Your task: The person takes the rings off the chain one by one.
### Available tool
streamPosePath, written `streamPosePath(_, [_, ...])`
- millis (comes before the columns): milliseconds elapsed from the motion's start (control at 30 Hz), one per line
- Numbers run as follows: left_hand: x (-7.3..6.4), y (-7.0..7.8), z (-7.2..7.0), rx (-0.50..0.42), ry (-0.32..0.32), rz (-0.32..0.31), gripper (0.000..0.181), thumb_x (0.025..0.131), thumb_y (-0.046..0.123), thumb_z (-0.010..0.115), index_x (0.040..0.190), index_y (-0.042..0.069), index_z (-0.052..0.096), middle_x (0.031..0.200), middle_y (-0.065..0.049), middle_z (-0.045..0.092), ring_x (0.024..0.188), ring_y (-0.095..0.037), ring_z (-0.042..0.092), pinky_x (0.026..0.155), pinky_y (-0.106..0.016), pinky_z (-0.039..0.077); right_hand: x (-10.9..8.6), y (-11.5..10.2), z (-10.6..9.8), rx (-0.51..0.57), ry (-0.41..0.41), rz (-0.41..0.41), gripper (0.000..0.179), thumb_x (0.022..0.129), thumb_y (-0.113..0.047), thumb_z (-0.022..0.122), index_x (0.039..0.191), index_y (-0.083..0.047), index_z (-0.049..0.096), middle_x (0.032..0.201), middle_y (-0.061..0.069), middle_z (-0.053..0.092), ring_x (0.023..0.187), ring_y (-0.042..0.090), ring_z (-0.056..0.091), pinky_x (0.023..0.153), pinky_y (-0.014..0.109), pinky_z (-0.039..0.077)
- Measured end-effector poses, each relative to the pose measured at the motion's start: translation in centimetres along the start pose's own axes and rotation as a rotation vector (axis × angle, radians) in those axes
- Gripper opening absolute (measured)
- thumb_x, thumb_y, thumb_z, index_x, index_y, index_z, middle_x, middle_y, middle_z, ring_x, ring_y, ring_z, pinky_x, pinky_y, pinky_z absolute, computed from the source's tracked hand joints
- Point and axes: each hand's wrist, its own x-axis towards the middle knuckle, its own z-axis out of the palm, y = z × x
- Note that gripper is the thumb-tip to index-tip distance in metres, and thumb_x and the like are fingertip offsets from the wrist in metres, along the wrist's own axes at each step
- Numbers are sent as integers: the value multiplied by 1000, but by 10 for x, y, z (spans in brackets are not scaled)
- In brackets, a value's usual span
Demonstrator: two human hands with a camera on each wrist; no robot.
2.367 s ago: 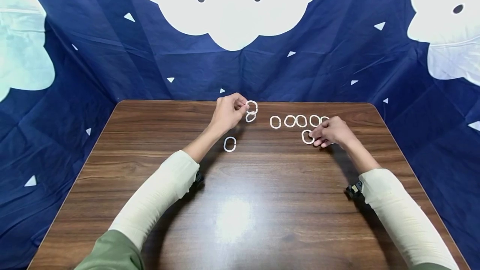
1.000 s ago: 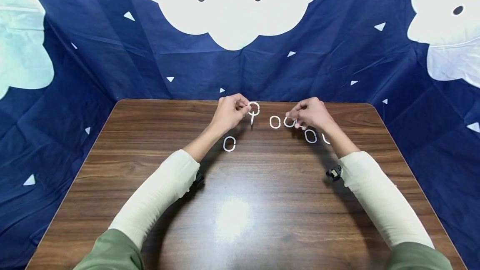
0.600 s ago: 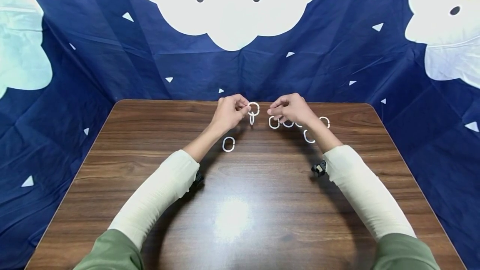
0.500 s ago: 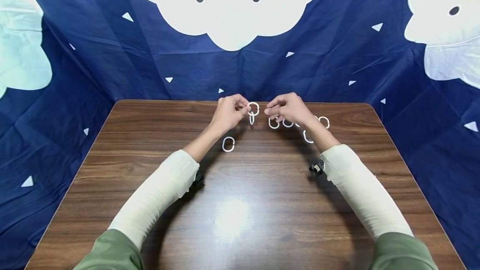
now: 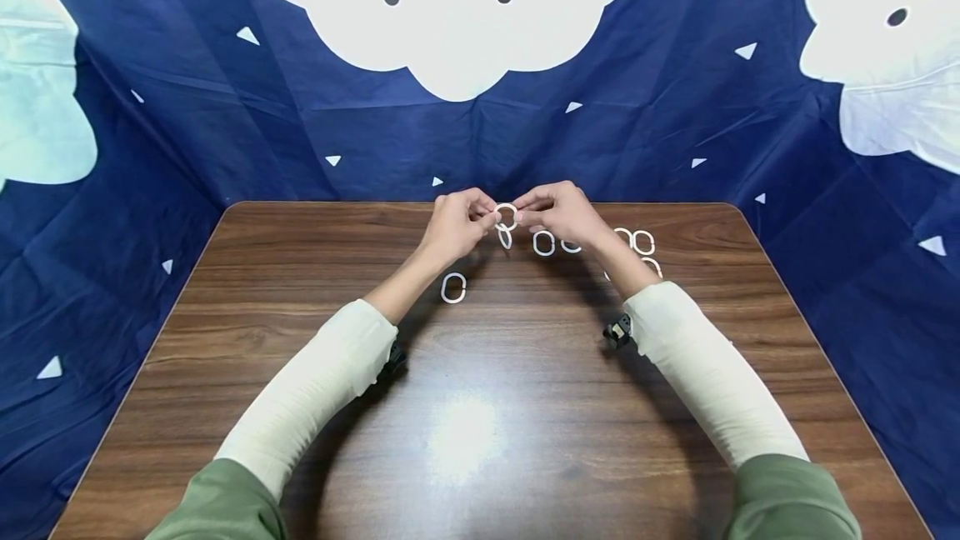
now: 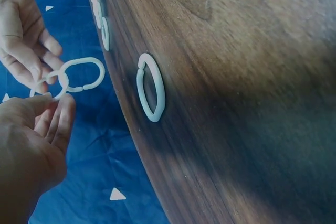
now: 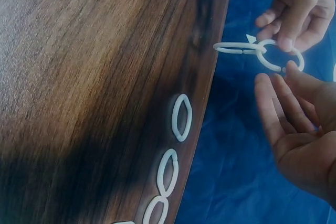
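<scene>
Over the table's far edge, my left hand point(image 5: 453, 227) pinches a white plastic oval split link point(image 5: 506, 204) between thumb and fingertips. A second white link point(image 6: 100, 66) is threaded through it and hangs below. From the other side my right hand point(image 5: 566, 213) pinches the same upper link, its thumb on the rim near the split; its other fingers point(image 7: 268, 95) spread loosely beneath. In the right wrist view the split in the upper link faces the right thumb. A loose link point(image 5: 443, 287) lies on the table below the left hand.
Several more white links, such as one near link point(image 5: 534, 242) and one farther link point(image 5: 643, 231), lie on the wooden table point(image 5: 337, 440) below and right of my right hand. My right forearm partly covers some. A blue patterned cloth point(image 5: 300, 132) stands behind the table.
My right hand has left the loose links on the right, moved left above the row, and taken hold of the upper link. The left hand has stayed in place; the hanging link has turned.
</scene>
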Motion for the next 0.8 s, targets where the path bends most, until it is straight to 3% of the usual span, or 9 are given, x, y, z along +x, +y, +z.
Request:
streamPosePath(133, [0,0,0,-6,-2,12,9,104,12,82,107,3,81,100,-12,87,90,-24,82,82,-33,63,1,0,2,10,5,-19,24,103,-1,80,125,9,80,123,31,81,100,26,85,98,53,68])
streamPosePath(367, [-1,0,1,-54,14,7,10,104,11,83,107,2,81,98,-13,86,85,-21,81,71,-20,58,0,0,4,-36,46,-57,18,103,-4,82,117,6,82,114,27,84,92,24,85,95,55,68])
streamPosePath(633, [-5,-5,3,-137,40,-30,16,102,14,86,104,-1,80,94,-18,85,81,-35,83,61,-16,56,-1,0,5,-46,75,-79,15,103,-3,82,114,7,82,102,21,85,102,46,84,93,53,69])
streamPosePath(800, [-8,-6,5,-133,34,-39,16,101,16,87,102,1,80,91,-16,85,72,-19,78,61,-17,56,-1,-1,4,-48,83,-77,14,102,-2,81,113,7,82,100,18,86,101,44,84,93,54,69])
